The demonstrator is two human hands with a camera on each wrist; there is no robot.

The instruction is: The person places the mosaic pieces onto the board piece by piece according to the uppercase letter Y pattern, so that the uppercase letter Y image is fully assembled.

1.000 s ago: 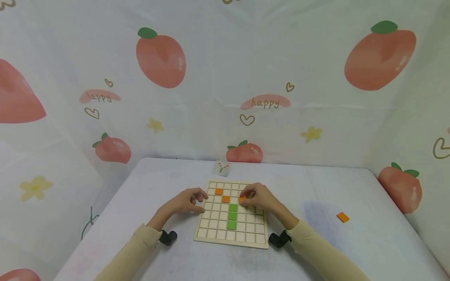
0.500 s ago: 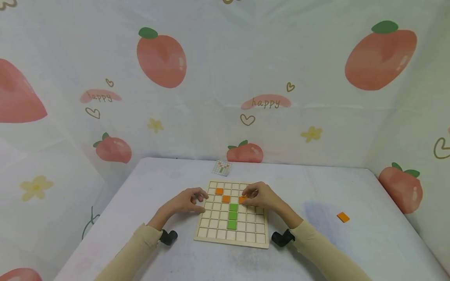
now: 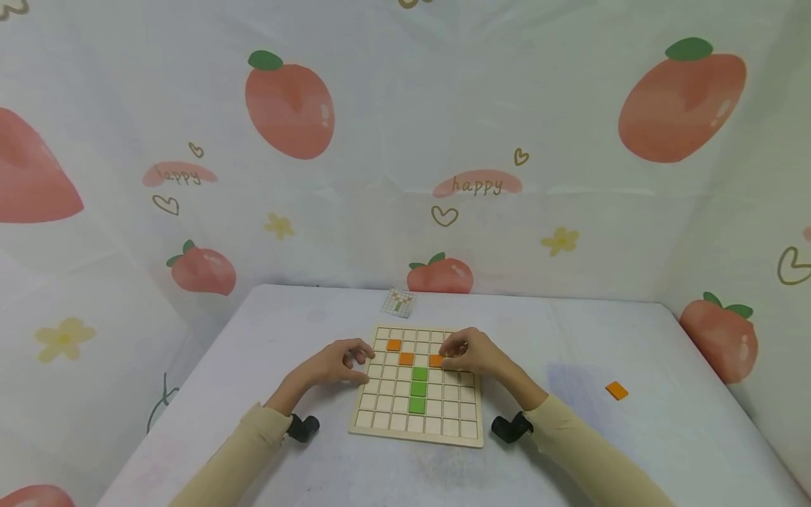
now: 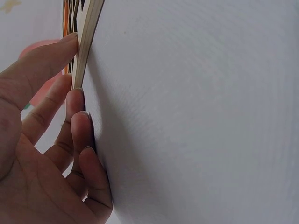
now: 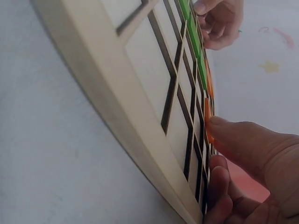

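Note:
A pale wooden grid board (image 3: 415, 438) lies flat in the middle of the table. In its cells sit a column of green square tiles (image 3: 418, 389) and several orange ones, among them an orange tile (image 3: 406, 359) left of the column. My left hand (image 3: 334, 362) touches the board's left edge, thumb and fingertips (image 4: 74, 100) against the rim. Over the board's upper right is my right hand (image 3: 474, 352). Its thumb (image 5: 233, 130) touches another orange tile (image 3: 435, 361), which appears to lie in its cell. The right fingers are bent beside the thumb, partly covering the board's corner.
Behind the board lies a small pattern card (image 3: 398, 303) with a printed grid. A loose orange tile (image 3: 617, 391) rests on the white table (image 3: 545, 458) at the right. A patterned cloth (image 3: 380, 141) hangs behind the table. Each wrist wears a black camera.
My right hand has shifted slightly right, and more of the orange tile by its thumb now shows. The left hand has stayed at the board's edge.

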